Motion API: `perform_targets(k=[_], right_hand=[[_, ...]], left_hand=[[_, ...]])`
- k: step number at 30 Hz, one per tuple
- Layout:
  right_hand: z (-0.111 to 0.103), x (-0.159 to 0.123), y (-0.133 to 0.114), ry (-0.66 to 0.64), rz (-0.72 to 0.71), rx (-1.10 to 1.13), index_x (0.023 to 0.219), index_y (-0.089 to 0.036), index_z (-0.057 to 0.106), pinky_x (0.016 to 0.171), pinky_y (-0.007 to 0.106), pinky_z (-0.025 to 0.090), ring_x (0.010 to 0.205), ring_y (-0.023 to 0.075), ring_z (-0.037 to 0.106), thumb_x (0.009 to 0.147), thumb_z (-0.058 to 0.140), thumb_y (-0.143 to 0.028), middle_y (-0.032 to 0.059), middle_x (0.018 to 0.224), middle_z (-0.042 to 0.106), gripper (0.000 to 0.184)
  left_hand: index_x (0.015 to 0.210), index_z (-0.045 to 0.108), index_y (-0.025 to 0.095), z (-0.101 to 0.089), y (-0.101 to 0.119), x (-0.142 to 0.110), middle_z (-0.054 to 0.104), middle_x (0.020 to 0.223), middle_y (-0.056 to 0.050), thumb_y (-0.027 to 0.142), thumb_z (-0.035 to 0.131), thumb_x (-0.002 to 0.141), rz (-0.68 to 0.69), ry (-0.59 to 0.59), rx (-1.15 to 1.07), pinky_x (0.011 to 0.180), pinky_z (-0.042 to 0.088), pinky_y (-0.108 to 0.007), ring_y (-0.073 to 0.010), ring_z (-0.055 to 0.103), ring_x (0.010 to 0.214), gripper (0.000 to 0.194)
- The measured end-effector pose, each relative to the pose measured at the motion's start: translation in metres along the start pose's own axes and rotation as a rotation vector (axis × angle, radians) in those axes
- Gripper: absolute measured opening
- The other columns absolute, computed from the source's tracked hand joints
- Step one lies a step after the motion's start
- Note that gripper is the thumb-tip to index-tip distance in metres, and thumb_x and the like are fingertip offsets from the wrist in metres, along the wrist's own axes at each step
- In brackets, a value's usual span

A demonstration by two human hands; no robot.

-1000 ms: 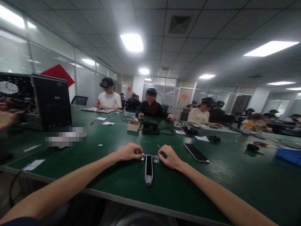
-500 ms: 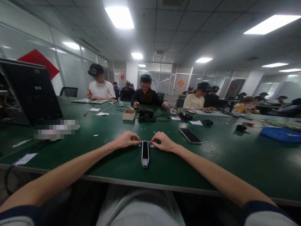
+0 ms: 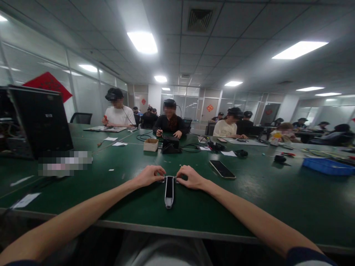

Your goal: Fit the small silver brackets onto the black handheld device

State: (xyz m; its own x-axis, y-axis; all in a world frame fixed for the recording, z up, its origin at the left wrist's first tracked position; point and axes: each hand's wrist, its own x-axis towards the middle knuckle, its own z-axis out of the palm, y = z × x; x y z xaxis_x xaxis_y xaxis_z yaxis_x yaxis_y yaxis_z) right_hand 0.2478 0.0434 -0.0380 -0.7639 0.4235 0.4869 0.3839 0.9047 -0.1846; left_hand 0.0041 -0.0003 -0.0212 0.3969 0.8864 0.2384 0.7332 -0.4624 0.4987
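A slim white device with a long black face [image 3: 169, 190] lies on the green table [image 3: 124, 207] in front of me, its narrow end toward me. My left hand [image 3: 149, 175] is closed in a pinch at the far left corner of the device, on a small pale tab. At the far right corner my right hand [image 3: 191, 177] pinches a similar small pale tab. Whether these tabs belong to the device or are separate pieces, I cannot tell. My fingertips partly hide them.
A smartphone [image 3: 222, 169] lies right of my right hand. Farther off are a small cardboard box [image 3: 151, 145], a black box-like object [image 3: 170, 144], cables and a blue tray [image 3: 328, 166]. A computer case [image 3: 41, 122] stands at left. Several people sit across the table.
My view has tilted up, so the table sits lower in the picture. Both hands keep their pinch beside the device. The person opposite has drawn one hand inward.
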Motion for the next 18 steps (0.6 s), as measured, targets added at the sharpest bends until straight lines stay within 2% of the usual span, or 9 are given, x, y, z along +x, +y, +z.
perform_targets(k=[3,6,9,13,18], right_hand=[[0.002,0.003,0.011,0.052,0.138,-0.028,0.088,-0.017,0.062,0.079,0.030,0.038,0.083,0.0153,0.053,0.081,0.050,-0.020,0.0038,0.087,0.062,0.014],[0.008,0.009,0.032,0.161,0.427,-0.117,0.101,-0.016,0.059,0.081,0.030,0.038,0.090,0.0171,0.053,0.082,0.045,-0.018,0.0075,0.096,0.060,0.024],[0.015,0.014,0.052,0.107,0.594,-0.161,0.116,-0.018,0.052,0.082,0.031,0.039,0.095,0.0191,0.051,0.082,0.048,-0.025,0.0096,0.104,0.055,0.035],[0.021,0.015,0.063,0.015,0.593,-0.157,0.113,-0.022,0.054,0.084,0.035,0.038,0.099,0.0204,0.050,0.085,0.047,-0.035,0.0087,0.106,0.053,0.032],[0.020,0.013,0.063,0.057,0.533,-0.171,0.107,-0.020,0.057,0.079,0.032,0.040,0.090,0.0176,0.052,0.084,0.049,-0.034,0.0064,0.097,0.056,0.027]], left_hand=[[0.099,0.062,0.017,-0.001,-0.001,0.000,0.067,0.091,-0.003,0.037,0.058,0.076,0.003,-0.014,-0.013,0.065,0.045,-0.024,-0.0146,0.058,0.072,0.031],[0.102,0.059,0.018,-0.004,-0.004,0.001,0.066,0.091,-0.002,0.036,0.059,0.076,0.014,-0.031,-0.012,0.066,0.045,-0.024,-0.0143,0.058,0.073,0.032],[0.101,0.059,0.018,-0.006,-0.007,0.001,0.065,0.090,-0.001,0.038,0.060,0.075,0.024,-0.026,0.025,0.064,0.043,-0.023,-0.0136,0.057,0.072,0.033],[0.093,0.061,0.016,-0.006,-0.007,0.002,0.062,0.084,-0.002,0.042,0.060,0.074,0.035,-0.008,0.084,0.062,0.041,-0.022,-0.0134,0.055,0.071,0.032],[0.086,0.062,0.015,-0.005,-0.007,0.001,0.061,0.079,-0.002,0.045,0.061,0.073,0.025,-0.010,0.106,0.058,0.039,-0.022,-0.0138,0.054,0.068,0.032]])
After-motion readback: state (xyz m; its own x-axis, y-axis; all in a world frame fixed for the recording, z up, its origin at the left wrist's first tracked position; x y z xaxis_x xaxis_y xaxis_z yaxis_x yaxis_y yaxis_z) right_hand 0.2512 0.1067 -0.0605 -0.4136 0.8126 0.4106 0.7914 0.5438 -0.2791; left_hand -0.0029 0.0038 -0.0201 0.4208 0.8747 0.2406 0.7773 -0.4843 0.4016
